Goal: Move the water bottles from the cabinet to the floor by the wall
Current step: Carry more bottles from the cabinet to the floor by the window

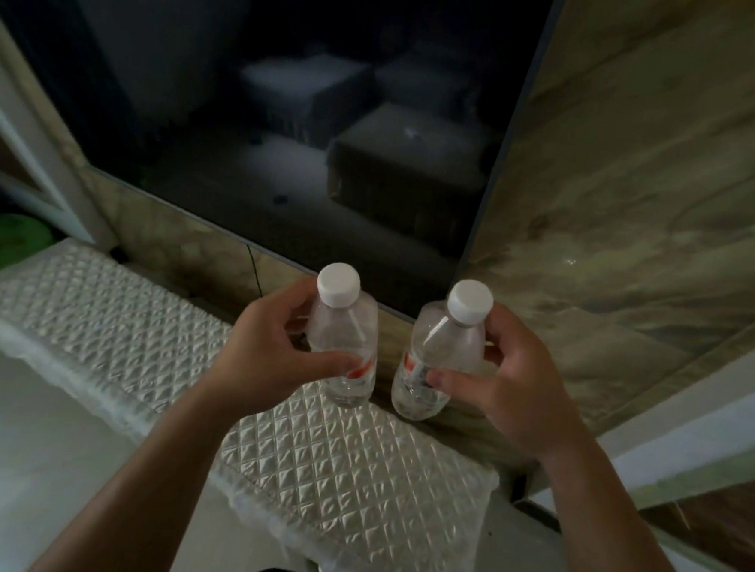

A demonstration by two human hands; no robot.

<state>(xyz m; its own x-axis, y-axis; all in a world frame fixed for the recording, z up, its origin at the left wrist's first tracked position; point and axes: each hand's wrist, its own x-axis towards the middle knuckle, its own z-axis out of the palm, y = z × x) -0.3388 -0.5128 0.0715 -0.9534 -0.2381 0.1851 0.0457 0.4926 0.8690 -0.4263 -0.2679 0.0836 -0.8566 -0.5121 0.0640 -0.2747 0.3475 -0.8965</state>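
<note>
Two clear water bottles with white caps and red-and-white labels stand upright side by side above the cabinet top. My left hand (269,345) grips the left bottle (345,341) around its body, thumb across the label. My right hand (507,384) grips the right bottle (444,357) the same way, thumb on the label and fingers behind the shoulder. The bottle bases sit at or just above the quilted cover (332,461) on the cabinet; I cannot tell whether they touch it.
A large dark TV screen (311,125) hangs on the marble-patterned wall (641,192) right behind the bottles. The low cabinet runs from left to right under it. Pale glossy floor (19,462) lies at lower left, a white baseboard (691,433) at right, something green (4,237) at far left.
</note>
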